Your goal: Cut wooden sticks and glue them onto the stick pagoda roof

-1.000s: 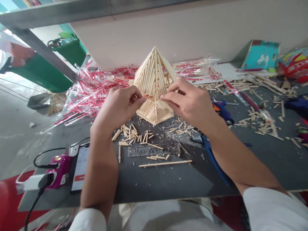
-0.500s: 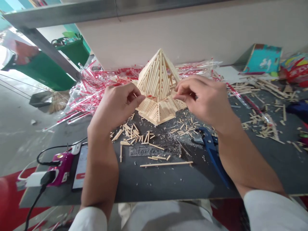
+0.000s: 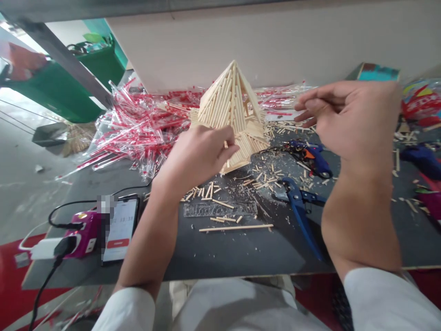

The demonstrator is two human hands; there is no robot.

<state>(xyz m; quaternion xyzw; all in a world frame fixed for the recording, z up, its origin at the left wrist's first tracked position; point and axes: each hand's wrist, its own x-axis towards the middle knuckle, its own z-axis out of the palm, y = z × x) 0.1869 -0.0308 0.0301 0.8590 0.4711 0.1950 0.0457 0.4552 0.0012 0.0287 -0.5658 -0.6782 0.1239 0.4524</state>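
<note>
A model of pale wooden sticks (image 3: 223, 101), with a pointed roof over a flared base, stands at the middle of the table. My left hand (image 3: 203, 149) is in front of its left side, thumb and forefinger pinched together. What they hold, if anything, is hidden. Off to the right and raised above the table is my right hand (image 3: 354, 117), its fingers stretched out and apart from the model. Beneath it lies a blue glue gun (image 3: 315, 158). Nearer me are a blue-handled cutter (image 3: 303, 220), a clear ruler (image 3: 220, 209) and one long stick (image 3: 236, 227).
Plastic wrappers with red ends (image 3: 144, 124) heap up at the back left. Short stick offcuts (image 3: 265, 179) litter the table. At the left edge are a phone (image 3: 119, 230) and a purple power strip (image 3: 81, 234) with cables. A metal beam (image 3: 206, 5) crosses above.
My right hand has moved right and up, away from the model, and its fingers have straightened. My left hand has shifted right across the model's front. The glue gun has come into view.
</note>
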